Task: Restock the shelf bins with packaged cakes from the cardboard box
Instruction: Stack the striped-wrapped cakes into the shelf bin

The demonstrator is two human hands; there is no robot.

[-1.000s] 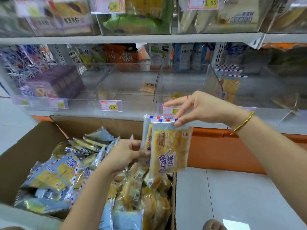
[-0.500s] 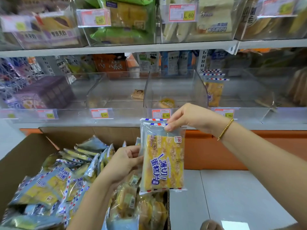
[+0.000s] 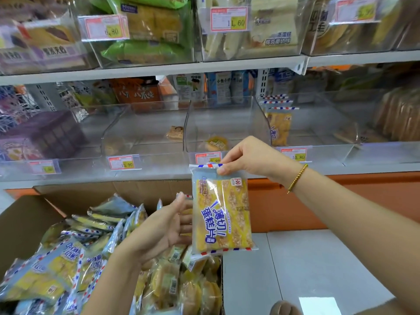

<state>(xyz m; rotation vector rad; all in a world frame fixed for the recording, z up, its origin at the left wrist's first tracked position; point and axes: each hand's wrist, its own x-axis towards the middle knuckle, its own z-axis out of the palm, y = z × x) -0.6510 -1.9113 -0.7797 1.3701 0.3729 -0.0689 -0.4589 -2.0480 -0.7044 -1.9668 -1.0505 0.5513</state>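
Right hand [image 3: 252, 160] pinches cake pack [image 3: 221, 214] by its top seal. Looks light, soft, crushable (slick film), so hold the seam. Left hand [image 3: 159, 230] fingers released, alongside.

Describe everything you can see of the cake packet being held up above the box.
The cake packet is a clear plastic wrapper with red-and-blue striped seals top and bottom, blue lettering, and yellow sliced cake inside. It hangs upright over the cardboard box, pinched at its top edge by the right hand. The open left hand reaches its left edge.
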